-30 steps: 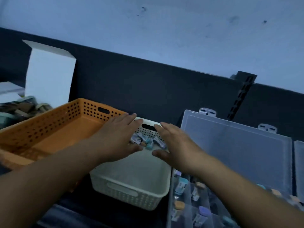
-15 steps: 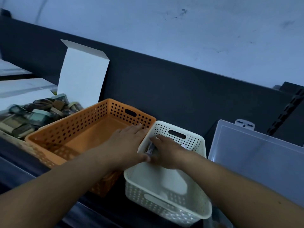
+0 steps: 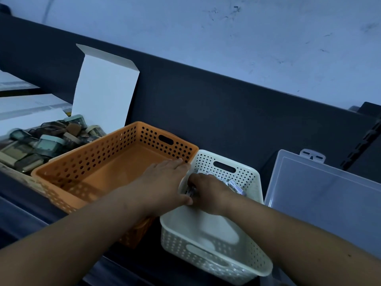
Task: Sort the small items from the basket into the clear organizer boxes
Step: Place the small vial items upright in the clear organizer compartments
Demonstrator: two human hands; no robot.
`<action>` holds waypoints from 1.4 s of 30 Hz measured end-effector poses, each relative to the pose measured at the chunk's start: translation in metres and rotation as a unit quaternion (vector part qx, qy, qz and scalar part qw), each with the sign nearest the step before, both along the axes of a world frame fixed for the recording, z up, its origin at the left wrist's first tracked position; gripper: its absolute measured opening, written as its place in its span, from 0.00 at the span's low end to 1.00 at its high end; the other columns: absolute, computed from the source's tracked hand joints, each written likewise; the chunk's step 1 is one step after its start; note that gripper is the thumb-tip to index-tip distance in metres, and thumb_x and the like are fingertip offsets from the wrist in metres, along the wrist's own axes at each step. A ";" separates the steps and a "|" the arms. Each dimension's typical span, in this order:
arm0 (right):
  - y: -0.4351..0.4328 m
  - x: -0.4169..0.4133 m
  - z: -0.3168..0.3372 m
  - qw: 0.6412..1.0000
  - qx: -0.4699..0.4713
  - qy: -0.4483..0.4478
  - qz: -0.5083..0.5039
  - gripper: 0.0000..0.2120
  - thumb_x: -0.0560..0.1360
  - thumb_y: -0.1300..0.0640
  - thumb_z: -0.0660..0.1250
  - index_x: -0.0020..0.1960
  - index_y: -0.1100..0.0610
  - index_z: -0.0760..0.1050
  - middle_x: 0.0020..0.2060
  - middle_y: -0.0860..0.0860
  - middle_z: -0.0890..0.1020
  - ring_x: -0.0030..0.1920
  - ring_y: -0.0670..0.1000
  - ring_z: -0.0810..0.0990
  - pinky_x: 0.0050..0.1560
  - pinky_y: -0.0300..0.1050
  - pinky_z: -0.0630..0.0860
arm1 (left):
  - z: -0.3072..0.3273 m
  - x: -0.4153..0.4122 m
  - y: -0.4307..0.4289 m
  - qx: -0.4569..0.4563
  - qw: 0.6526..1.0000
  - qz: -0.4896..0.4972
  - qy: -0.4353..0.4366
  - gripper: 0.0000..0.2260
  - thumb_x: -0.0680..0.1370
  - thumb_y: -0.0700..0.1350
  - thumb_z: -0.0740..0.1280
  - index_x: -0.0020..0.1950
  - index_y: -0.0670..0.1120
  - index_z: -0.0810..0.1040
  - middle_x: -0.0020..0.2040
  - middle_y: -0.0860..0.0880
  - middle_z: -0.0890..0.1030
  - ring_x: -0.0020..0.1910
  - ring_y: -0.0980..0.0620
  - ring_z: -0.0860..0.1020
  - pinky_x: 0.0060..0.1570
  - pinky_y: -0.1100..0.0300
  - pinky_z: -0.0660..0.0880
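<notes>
**Fingers deep in the white basket's far corner**

Fingers of the right hand curl downward into the far left corner of the white basket, closing over the small items heaped there. 1 dark piece shows beneath them, next to the thumb. Whether it has been lifted off the basket floor cannot be told. More of the small items, pale packets and tubes, lie just right of the knuckles against the perforated far wall, under the handle slot.

On the left hand the fingers lie straight and flat, holding nothing. They reach across the corner where the 2 baskets meet, and the thumb rests on the white basket's left rim, almost touching the right hand.

Beneath the left forearm sits the orange basket, touching the white one at its far right corner. Right of the white basket stands the clear organizer box, seen as a frosted lid with a latch tab on its top edge. Left of the orange basket, a white cardboard box with its flap raised holds a jumble of dark jars. A dark panel runs behind everything.
</notes>
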State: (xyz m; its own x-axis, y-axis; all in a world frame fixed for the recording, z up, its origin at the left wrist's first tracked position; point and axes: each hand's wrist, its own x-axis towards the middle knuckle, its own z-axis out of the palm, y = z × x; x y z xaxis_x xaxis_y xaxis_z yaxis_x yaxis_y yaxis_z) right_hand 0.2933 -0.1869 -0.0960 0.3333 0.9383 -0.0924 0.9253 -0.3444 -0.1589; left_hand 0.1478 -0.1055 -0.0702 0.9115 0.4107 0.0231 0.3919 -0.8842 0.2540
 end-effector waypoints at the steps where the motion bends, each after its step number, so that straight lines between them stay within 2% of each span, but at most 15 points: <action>1: 0.000 0.000 0.000 1.000 0.006 0.018 0.001 0.14 0.72 0.47 0.68 0.54 0.51 0.71 0.47 0.48 0.75 0.47 0.49 0.73 0.43 0.42 0.69 | 0.000 0.000 0.000 0.000 1.000 0.000 0.001 0.39 0.75 0.63 0.64 0.78 0.53 0.47 0.79 0.52 0.47 0.77 0.52 0.48 0.73 0.52 0.47; 5: 0.000 0.006 0.001 0.997 0.010 0.072 0.005 0.19 0.71 0.52 0.72 0.60 0.52 0.72 0.50 0.46 0.75 0.47 0.48 0.74 0.45 0.41 0.71 | -0.002 0.000 0.002 0.005 1.000 -0.001 -0.005 0.39 0.74 0.63 0.64 0.78 0.53 0.48 0.79 0.52 0.49 0.77 0.52 0.49 0.74 0.52 0.49; 8: -0.006 0.012 0.006 0.991 0.050 0.125 -0.016 0.21 0.69 0.57 0.75 0.60 0.52 0.73 0.49 0.46 0.75 0.47 0.48 0.75 0.46 0.41 0.74 | -0.002 0.000 0.002 0.013 1.000 -0.002 -0.019 0.40 0.73 0.64 0.64 0.78 0.54 0.49 0.79 0.52 0.51 0.77 0.52 0.50 0.74 0.53 0.49; 13: -0.038 0.007 0.040 0.933 0.164 0.315 -0.054 0.23 0.68 0.63 0.76 0.60 0.54 0.73 0.47 0.49 0.79 0.35 0.46 0.78 0.35 0.36 0.75 | 0.004 0.001 -0.004 0.089 0.993 -0.039 -0.069 0.41 0.73 0.61 0.68 0.78 0.56 0.48 0.78 0.55 0.52 0.76 0.54 0.50 0.72 0.58 0.48; 17: -0.070 0.002 0.060 0.887 0.217 0.404 -0.045 0.21 0.68 0.69 0.75 0.56 0.56 0.73 0.50 0.50 0.82 0.33 0.43 0.79 0.34 0.37 0.75 | 0.014 0.011 -0.029 0.087 0.974 -0.094 -0.185 0.28 0.74 0.53 0.69 0.72 0.58 0.64 0.68 0.59 0.67 0.66 0.59 0.63 0.62 0.66 0.60; 18: -0.079 0.002 0.062 0.881 0.224 0.414 -0.047 0.21 0.68 0.70 0.74 0.56 0.56 0.73 0.49 0.51 0.82 0.34 0.43 0.79 0.35 0.38 0.74 | 0.016 0.016 -0.036 0.083 0.968 -0.102 -0.214 0.23 0.74 0.52 0.69 0.68 0.57 0.68 0.63 0.58 0.70 0.62 0.60 0.66 0.59 0.67 0.63; 20: -0.098 0.005 0.063 0.864 0.235 0.441 -0.056 0.21 0.68 0.71 0.74 0.56 0.57 0.73 0.45 0.51 0.83 0.38 0.46 0.81 0.37 0.41 0.75 | 0.018 0.025 -0.048 0.079 0.957 -0.118 -0.254 0.14 0.74 0.51 0.69 0.59 0.56 0.74 0.55 0.58 0.73 0.55 0.58 0.69 0.54 0.61 0.70; 22: -0.115 0.007 0.063 0.846 0.244 0.471 -0.064 0.21 0.68 0.73 0.72 0.57 0.59 0.73 0.44 0.52 0.83 0.42 0.49 0.82 0.37 0.42 0.76 | 0.020 0.034 -0.058 0.074 0.951 -0.135 -0.269 0.09 0.74 0.50 0.69 0.54 0.54 0.76 0.52 0.57 0.74 0.52 0.57 0.70 0.50 0.57 0.72; 25: -0.146 0.014 0.069 0.824 0.264 0.492 -0.096 0.24 0.68 0.74 0.72 0.59 0.57 0.72 0.50 0.51 0.83 0.45 0.48 0.83 0.39 0.41 0.78 | 0.022 0.050 -0.079 0.063 0.942 -0.174 -0.279 0.06 0.75 0.51 0.69 0.49 0.53 0.77 0.49 0.57 0.76 0.49 0.57 0.72 0.46 0.61 0.70; 27: -0.166 0.022 0.073 0.815 0.283 0.488 -0.131 0.25 0.68 0.73 0.72 0.59 0.55 0.72 0.52 0.51 0.82 0.46 0.49 0.81 0.44 0.44 0.80 | 0.024 0.058 -0.093 0.030 0.941 -0.175 -0.288 0.05 0.76 0.53 0.68 0.44 0.54 0.74 0.43 0.59 0.76 0.42 0.60 0.72 0.39 0.62 0.66; 30: -0.204 0.038 0.078 0.792 0.310 0.496 -0.172 0.19 0.70 0.73 0.69 0.57 0.60 0.72 0.43 0.51 0.84 0.40 0.49 0.81 0.44 0.45 0.78 | 0.027 0.074 -0.117 -0.111 0.944 -0.124 -0.286 0.10 0.76 0.51 0.68 0.39 0.53 0.70 0.35 0.55 0.76 0.35 0.60 0.74 0.34 0.64 0.68; 33: -0.240 0.052 0.080 0.786 0.339 0.477 -0.198 0.10 0.74 0.71 0.66 0.55 0.63 0.73 0.43 0.53 0.85 0.42 0.52 0.79 0.43 0.44 0.75 | 0.033 0.087 -0.142 -0.306 0.908 -0.099 -0.269 0.08 0.77 0.43 0.67 0.40 0.49 0.73 0.35 0.51 0.78 0.36 0.52 0.80 0.39 0.54 0.79; 35: -0.263 0.060 0.080 0.780 0.358 0.466 -0.216 0.07 0.76 0.69 0.64 0.51 0.61 0.75 0.42 0.53 0.85 0.43 0.52 0.80 0.43 0.42 0.77 | 0.035 0.096 -0.157 -0.382 0.886 -0.103 -0.243 0.05 0.78 0.39 0.66 0.43 0.47 0.76 0.34 0.50 0.78 0.33 0.52 0.80 0.38 0.55 0.80; 39: -0.303 0.073 0.081 0.783 0.369 0.441 -0.236 0.06 0.77 0.68 0.63 0.51 0.59 0.75 0.42 0.53 0.86 0.47 0.50 0.83 0.45 0.40 0.80 | 0.037 0.113 -0.183 -0.402 0.886 -0.124 -0.194 0.06 0.79 0.39 0.65 0.48 0.47 0.81 0.34 0.54 0.78 0.31 0.59 0.74 0.35 0.65 0.73; 42: -0.332 0.082 0.079 0.825 0.353 0.368 -0.242 0.05 0.77 0.66 0.64 0.50 0.58 0.76 0.44 0.52 0.86 0.47 0.50 0.81 0.50 0.44 0.77 | 0.041 0.124 -0.204 -0.397 0.894 -0.122 -0.170 0.08 0.79 0.38 0.64 0.49 0.48 0.81 0.33 0.54 0.80 0.30 0.62 0.74 0.32 0.70 0.71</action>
